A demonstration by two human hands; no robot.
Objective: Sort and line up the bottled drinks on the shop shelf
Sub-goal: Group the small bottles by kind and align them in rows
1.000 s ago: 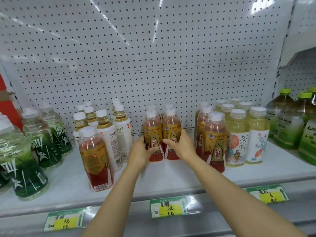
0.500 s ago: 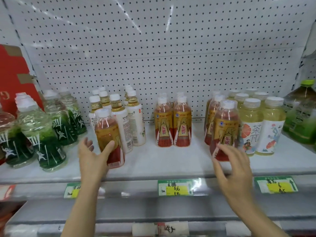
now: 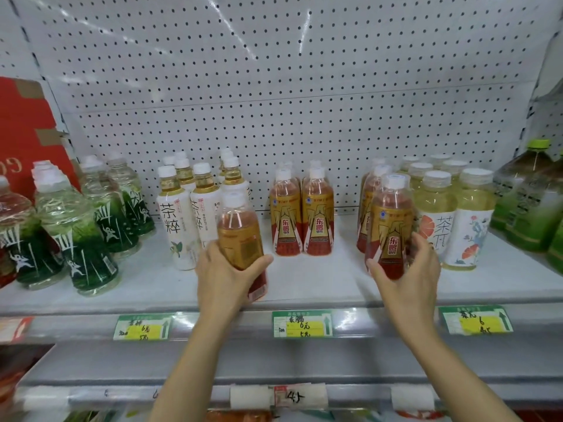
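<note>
On the white shelf (image 3: 320, 284), my left hand (image 3: 225, 275) grips a red-and-gold drink bottle (image 3: 240, 236) in front of the white-labelled tea bottles (image 3: 176, 220). My right hand (image 3: 408, 278) grips another red-and-gold bottle (image 3: 390, 220) at the front of its row, beside the yellow tea bottles (image 3: 435, 208). Between the two hands, a pair of the same red-and-gold bottles (image 3: 301, 214) stands further back on the shelf, with more behind them.
Green-labelled clear bottles (image 3: 76, 239) crowd the shelf's left end, with a red carton (image 3: 21, 129) behind. Large green-capped bottles (image 3: 530, 196) stand at the right. A pegboard wall (image 3: 274, 86) backs the shelf. Price tags (image 3: 301, 324) line the front rail.
Both hands left the middle pair and spread apart. The left hand closed on the stray bottle at the left and moved it right; the right hand closed on the front bottle at the right.
</note>
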